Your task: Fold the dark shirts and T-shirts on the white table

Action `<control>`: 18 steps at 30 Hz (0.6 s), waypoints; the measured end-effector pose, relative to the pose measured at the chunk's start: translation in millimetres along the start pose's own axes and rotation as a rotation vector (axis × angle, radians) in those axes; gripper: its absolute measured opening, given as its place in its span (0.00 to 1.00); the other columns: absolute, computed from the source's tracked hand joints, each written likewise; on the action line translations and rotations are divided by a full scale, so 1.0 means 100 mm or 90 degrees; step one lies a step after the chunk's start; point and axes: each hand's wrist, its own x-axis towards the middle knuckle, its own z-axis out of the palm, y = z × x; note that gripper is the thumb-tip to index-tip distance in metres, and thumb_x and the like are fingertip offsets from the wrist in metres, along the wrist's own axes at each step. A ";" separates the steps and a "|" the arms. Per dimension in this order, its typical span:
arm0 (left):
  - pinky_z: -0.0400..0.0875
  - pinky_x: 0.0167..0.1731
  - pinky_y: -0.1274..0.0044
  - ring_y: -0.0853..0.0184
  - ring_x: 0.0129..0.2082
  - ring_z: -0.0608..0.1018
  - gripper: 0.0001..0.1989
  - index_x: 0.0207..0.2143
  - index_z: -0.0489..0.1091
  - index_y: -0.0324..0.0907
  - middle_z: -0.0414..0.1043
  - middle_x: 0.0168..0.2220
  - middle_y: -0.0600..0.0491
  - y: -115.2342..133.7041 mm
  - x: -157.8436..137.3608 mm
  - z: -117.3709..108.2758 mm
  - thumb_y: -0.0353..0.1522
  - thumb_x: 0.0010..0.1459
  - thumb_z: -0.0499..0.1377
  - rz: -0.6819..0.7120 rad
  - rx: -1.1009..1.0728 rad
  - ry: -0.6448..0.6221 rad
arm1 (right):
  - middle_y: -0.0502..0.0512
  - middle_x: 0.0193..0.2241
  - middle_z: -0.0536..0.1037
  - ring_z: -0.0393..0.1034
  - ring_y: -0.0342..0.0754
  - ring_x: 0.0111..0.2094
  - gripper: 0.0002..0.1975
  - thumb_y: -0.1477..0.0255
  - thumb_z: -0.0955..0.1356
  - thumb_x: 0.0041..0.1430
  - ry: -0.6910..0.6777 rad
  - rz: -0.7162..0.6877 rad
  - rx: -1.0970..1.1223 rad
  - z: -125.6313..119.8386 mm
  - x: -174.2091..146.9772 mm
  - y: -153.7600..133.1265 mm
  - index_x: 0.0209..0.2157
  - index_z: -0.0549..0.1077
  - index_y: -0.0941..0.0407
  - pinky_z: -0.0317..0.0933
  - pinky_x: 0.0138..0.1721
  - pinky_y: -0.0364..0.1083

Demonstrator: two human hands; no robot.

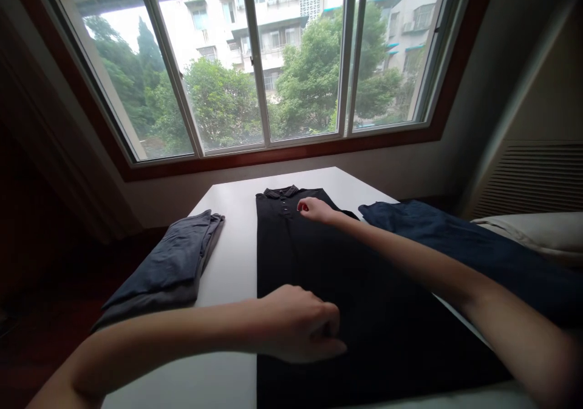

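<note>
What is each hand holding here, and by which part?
The left hand pinches the black button-collared shirt near its lower edge. The right hand grips the same shirt near the collar. The shirt lies flat on the white table.

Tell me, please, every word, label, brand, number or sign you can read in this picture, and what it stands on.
None: no readable text anywhere.
Black polo shirt under the left hand and right hand: no print or label showing.
Folded grey garment and dark blue garment: no label showing.
Buildings through the window: no sign or number legible.
</note>
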 end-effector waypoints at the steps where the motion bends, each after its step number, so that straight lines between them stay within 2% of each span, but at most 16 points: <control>1: 0.64 0.25 0.79 0.65 0.29 0.78 0.09 0.36 0.72 0.43 0.77 0.30 0.54 -0.07 0.07 -0.07 0.38 0.61 0.56 -0.020 0.017 0.015 | 0.53 0.37 0.79 0.72 0.48 0.39 0.10 0.77 0.70 0.52 -0.017 -0.023 -0.012 -0.13 -0.18 0.06 0.37 0.78 0.55 0.58 0.37 0.40; 4: 0.63 0.26 0.79 0.66 0.28 0.76 0.09 0.30 0.73 0.42 0.75 0.28 0.53 -0.39 0.40 -0.28 0.34 0.59 0.55 -0.081 0.073 0.089 | 0.53 0.36 0.79 0.72 0.50 0.38 0.06 0.72 0.71 0.51 -0.044 -0.095 -0.086 -0.50 -0.89 0.23 0.34 0.78 0.53 0.58 0.35 0.41; 7: 0.63 0.27 0.79 0.67 0.28 0.75 0.09 0.30 0.74 0.40 0.75 0.28 0.52 -0.76 0.86 -0.56 0.34 0.57 0.56 -0.158 0.055 0.146 | 0.51 0.30 0.78 0.71 0.47 0.31 0.04 0.66 0.69 0.55 -0.042 -0.049 -0.103 -0.77 -1.67 0.41 0.32 0.77 0.50 0.55 0.28 0.42; 9: 0.64 0.27 0.81 0.69 0.28 0.75 0.09 0.30 0.74 0.37 0.75 0.29 0.51 -0.96 1.22 -0.77 0.33 0.56 0.56 -0.190 0.004 0.152 | 0.51 0.28 0.77 0.71 0.46 0.27 0.05 0.64 0.69 0.56 -0.028 0.008 -0.122 -0.86 -2.15 0.53 0.30 0.76 0.49 0.52 0.26 0.43; 12: 0.66 0.29 0.81 0.70 0.27 0.75 0.08 0.29 0.74 0.33 0.76 0.29 0.48 -1.13 1.81 -1.03 0.29 0.55 0.57 -0.248 -0.033 0.150 | 0.52 0.24 0.76 0.70 0.47 0.25 0.10 0.60 0.67 0.56 -0.005 0.089 -0.117 -0.86 -2.75 0.76 0.25 0.73 0.49 0.50 0.23 0.45; 14: 0.68 0.31 0.80 0.70 0.28 0.75 0.08 0.30 0.75 0.31 0.76 0.30 0.46 -1.16 2.18 -1.13 0.28 0.55 0.57 -0.287 -0.025 0.160 | 0.53 0.22 0.74 0.70 0.48 0.22 0.14 0.56 0.66 0.56 0.020 0.137 -0.106 -0.78 -3.09 0.95 0.22 0.70 0.49 0.49 0.22 0.46; 18: 0.70 0.35 0.79 0.67 0.32 0.77 0.09 0.35 0.74 0.28 0.77 0.35 0.41 -1.10 2.77 -1.09 0.27 0.57 0.58 -0.330 -0.002 0.153 | 0.53 0.19 0.73 0.69 0.50 0.19 0.20 0.48 0.64 0.54 0.080 0.232 -0.090 -0.54 -3.66 1.32 0.20 0.69 0.47 0.49 0.20 0.47</control>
